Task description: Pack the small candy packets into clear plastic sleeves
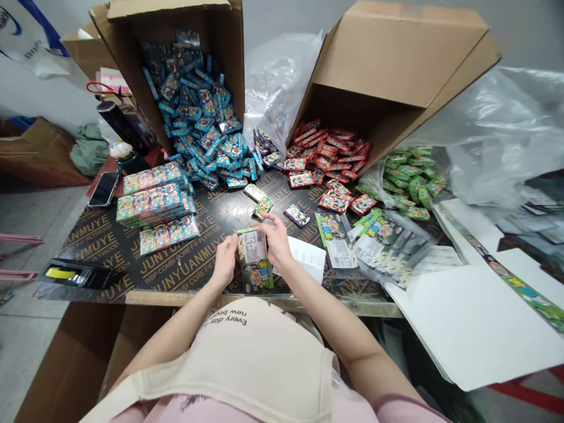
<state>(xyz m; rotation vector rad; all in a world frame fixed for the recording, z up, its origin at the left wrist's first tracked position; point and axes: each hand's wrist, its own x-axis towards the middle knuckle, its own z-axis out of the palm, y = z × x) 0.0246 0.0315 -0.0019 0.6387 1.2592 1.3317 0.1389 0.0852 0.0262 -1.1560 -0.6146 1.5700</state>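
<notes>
A flat printed plastic pouch (255,267), green and black with a pale panel, lies near the table's front edge. My left hand (226,259) pinches its upper left side. Closed on its upper right side, my right hand (277,238) has the thumb and fingertips at the pouch's top. Just beyond are a green small box (263,207), a pale yellow-green one (254,192) and a dark purple one (296,215). A white sheet (307,258) lies partly beneath my right forearm. More printed pouches (337,242) rest to the right.
Blue small boxes (207,141) spill from a tipped carton (231,64); red ones (328,147) spill from another carton (396,53). Green boxes (412,176) lie farther right. Wrapped multipacks (152,202) are stacked left, near a phone (104,189) and a black tape dispenser (77,274). White cards (480,317) overhang the right edge.
</notes>
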